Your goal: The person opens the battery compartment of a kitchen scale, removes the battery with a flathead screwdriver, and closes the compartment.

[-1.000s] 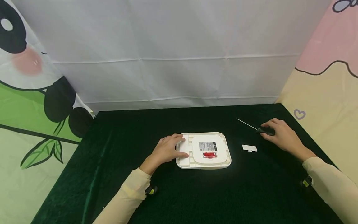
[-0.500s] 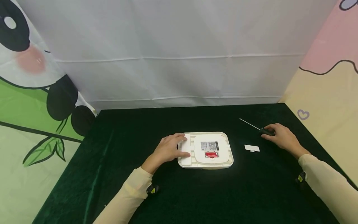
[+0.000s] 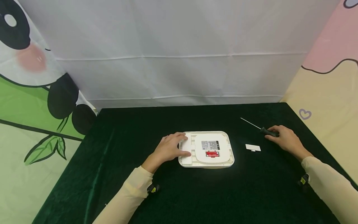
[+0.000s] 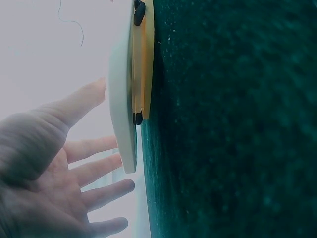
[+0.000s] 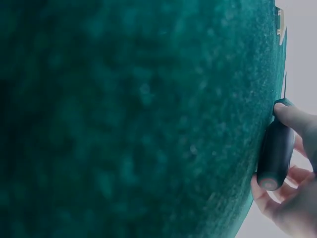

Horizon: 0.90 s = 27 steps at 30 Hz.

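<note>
A white, rounded rectangular device (image 3: 205, 138) lies on the table with a label and an uncovered battery compartment facing up, a red battery (image 3: 212, 154) inside. At its left end, my left hand (image 3: 167, 148) rests thumb and fingertips on it. The left wrist view shows the left fingers spread and straight against the white casing (image 4: 120, 99), above a yellowish layer with black feet. My right hand (image 3: 287, 140) pinches the black handle of a screwdriver (image 3: 267, 132) between thumb and fingers; its thin shaft points to the far left, and the handle (image 5: 276, 153) fills the right wrist view's grip.
Between the device and the right hand lies a small white cover (image 3: 253, 147) with a tab. Dark green cloth (image 3: 179, 193) covers the table. A white curtain (image 3: 179, 56) hangs behind, with printed cloths at both sides.
My right hand has shifted slightly back along the screwdriver, showing more of the handle. The left hand and the device keep their places; the head view has moved a little.
</note>
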### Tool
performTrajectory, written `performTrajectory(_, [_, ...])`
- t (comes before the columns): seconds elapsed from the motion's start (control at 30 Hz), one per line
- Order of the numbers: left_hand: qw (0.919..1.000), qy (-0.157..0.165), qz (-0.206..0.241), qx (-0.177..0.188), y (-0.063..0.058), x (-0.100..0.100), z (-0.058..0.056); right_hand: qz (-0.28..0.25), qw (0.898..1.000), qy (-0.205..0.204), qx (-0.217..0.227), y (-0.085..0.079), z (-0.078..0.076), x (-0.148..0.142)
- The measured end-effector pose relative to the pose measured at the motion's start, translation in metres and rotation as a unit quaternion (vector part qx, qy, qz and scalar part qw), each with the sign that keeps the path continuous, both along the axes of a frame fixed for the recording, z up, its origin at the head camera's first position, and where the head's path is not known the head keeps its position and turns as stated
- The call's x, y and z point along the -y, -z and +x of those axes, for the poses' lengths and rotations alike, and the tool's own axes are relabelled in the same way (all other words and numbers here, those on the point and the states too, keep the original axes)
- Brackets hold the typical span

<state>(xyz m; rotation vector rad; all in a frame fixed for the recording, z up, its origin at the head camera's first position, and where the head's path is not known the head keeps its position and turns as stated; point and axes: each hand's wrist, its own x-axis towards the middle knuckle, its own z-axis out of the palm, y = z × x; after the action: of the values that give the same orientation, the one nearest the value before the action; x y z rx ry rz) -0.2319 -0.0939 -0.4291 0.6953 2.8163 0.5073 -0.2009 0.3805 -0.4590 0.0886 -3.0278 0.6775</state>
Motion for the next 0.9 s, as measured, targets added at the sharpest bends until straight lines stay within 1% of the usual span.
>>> performTrajectory(0.17, [1.0000,-0.001,0.001,0.003,0.000,-0.001,0.000,-0.010,1.000,-0.006,-0.001,0.001,-0.001,-0.001])
performTrajectory(0.37, [1.0000,0.002,0.002,0.005,0.001,-0.002,-0.001,-0.024,1.000,-0.005,-0.009,0.004,-0.001,-0.002])
performTrajectory(0.5, [1.0000,-0.004,0.000,0.007,0.001,-0.002,-0.001,-0.040,0.999,0.000,-0.023,-0.001,-0.004,0.001])
performTrajectory(0.57, [1.0000,-0.007,0.000,0.006,0.001,-0.002,-0.001,-0.044,0.998,0.001,-0.036,-0.008,-0.005,0.005])
performTrajectory(0.67, [0.9999,-0.007,-0.002,0.007,0.000,-0.002,-0.002,-0.047,0.997,-0.004,-0.058,-0.025,-0.004,0.014])
performTrajectory(0.77, [1.0000,-0.004,-0.002,0.008,0.001,-0.003,-0.002,-0.044,0.996,-0.021,-0.079,-0.046,-0.003,0.026])
performTrajectory(0.9, [1.0000,0.001,-0.001,0.008,0.002,-0.003,-0.003,-0.036,0.994,-0.047,-0.092,-0.075,-0.002,0.048])
